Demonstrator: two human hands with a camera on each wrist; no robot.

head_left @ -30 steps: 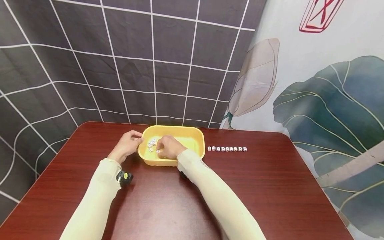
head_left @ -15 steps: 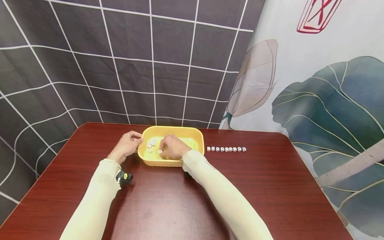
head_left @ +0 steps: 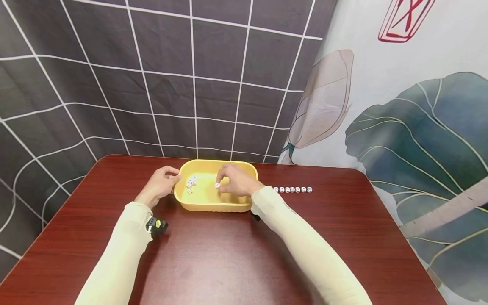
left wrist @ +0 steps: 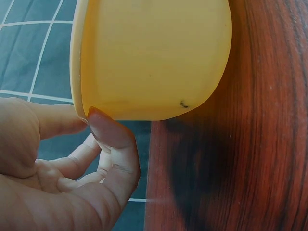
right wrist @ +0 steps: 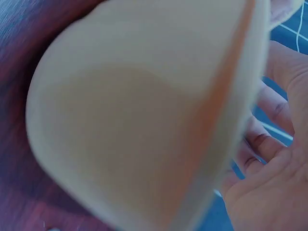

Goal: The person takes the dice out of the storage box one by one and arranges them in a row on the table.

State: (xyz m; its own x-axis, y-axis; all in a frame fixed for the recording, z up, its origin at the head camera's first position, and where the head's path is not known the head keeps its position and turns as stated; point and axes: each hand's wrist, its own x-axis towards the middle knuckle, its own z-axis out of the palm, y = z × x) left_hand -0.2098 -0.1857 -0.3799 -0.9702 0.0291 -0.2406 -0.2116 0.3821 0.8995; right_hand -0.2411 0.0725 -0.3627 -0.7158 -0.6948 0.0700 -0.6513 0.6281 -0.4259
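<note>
A yellow plastic bin (head_left: pixel 206 206) stands near the table's far edge. Its left rim is pinched between the thumb and forefinger of my left hand (head_left: pixel 161 183); the left wrist view shows the thumb against the wall (left wrist: pixel 154 57). Over the bin, my right hand (head_left: pixel 238 181) pinches a white die (head_left: pixel 217 185) between thumb and forefinger. Several more dice (head_left: pixel 192 182) lie in the bin's left end. In the right wrist view the bin's wall (right wrist: pixel 115 125) hides the fingertips and the die.
To the right of the bin, a straight row of dice (head_left: pixel 292 189) lies on the dark red table (head_left: pixel 221 254); my right wrist covers its left end. A dark grid-patterned cloth (head_left: pixel 160 97) hangs behind, with a leaf-patterned cloth (head_left: pixel 411 140) at the right.
My right hand has lifted the die off the bin's floor and moved right, towards the bin's right end. The left hand stays on the rim.
</note>
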